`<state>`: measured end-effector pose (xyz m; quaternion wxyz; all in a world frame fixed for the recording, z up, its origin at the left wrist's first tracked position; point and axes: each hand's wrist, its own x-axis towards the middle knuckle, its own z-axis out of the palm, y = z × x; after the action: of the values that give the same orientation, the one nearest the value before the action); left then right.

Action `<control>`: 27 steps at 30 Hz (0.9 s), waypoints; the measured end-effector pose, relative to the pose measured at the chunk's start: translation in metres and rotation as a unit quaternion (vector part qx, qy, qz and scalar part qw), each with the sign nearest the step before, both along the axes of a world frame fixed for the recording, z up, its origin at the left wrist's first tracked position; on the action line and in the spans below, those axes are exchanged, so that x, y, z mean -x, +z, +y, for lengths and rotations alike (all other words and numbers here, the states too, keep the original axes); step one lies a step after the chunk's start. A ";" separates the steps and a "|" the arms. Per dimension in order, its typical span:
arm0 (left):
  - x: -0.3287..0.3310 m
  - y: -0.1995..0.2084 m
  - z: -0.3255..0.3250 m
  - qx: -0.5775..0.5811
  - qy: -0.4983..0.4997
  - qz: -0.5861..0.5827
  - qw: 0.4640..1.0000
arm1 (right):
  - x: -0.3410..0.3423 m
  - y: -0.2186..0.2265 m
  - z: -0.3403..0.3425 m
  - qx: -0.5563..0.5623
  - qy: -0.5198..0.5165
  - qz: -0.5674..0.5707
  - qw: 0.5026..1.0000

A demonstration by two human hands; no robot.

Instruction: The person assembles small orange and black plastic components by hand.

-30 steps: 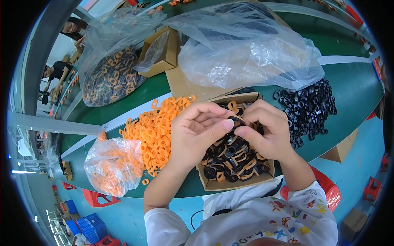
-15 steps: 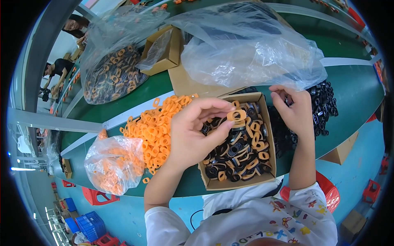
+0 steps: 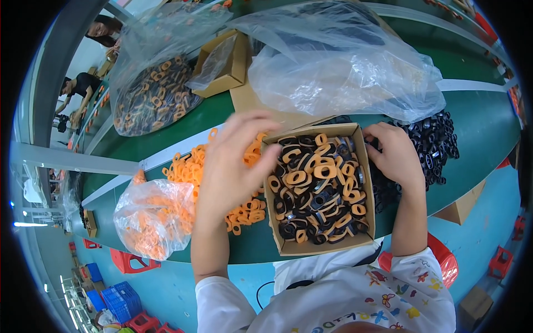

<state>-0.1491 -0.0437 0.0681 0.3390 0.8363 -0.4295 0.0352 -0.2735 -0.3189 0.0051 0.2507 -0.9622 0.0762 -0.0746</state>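
Observation:
My left hand (image 3: 236, 161), smeared by motion, hovers above a heap of small orange oval rings (image 3: 187, 164) with its fingers and thumb apart. Nothing shows between them. Beside the right wall of a cardboard box (image 3: 327, 251), my right hand (image 3: 391, 150) reaches down over a pile of black rings (image 3: 438, 147). Its fingers and thumb are curled toward each other; whatever they pinch cannot be made out. Black-and-orange oval ring pieces (image 3: 319, 191) fill the box, which stands between my hands.
A clear plastic bag of orange pieces (image 3: 152, 222) lies left of the heap. Farther back are a bag of mixed rings (image 3: 155, 97), a small open carton (image 3: 236, 61) and a large clear plastic bag (image 3: 344, 77). A metal post (image 3: 78, 161) rises at left. Other people are beyond.
My left hand has let go of an orange-faced ring over the box and swung left to the orange heap. My right hand has lowered beside the box, fingers curling.

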 end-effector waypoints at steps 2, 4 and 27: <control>-0.018 -0.014 0.017 -0.057 0.055 -0.040 0.996 | 0.000 0.001 0.002 -0.013 0.007 -0.015 1.000; -0.030 -0.028 0.030 -0.114 0.111 -0.078 0.984 | -0.001 0.000 0.003 -0.026 0.015 -0.030 0.999; -0.017 -0.028 -0.003 0.195 0.085 0.235 0.948 | -0.001 0.015 0.019 -0.669 0.044 -0.109 0.734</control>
<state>-0.1325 -0.0462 0.0401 0.5826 0.7718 -0.2497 -0.0502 -0.2729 -0.3004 0.0199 0.8391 -0.5338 0.0360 -0.0979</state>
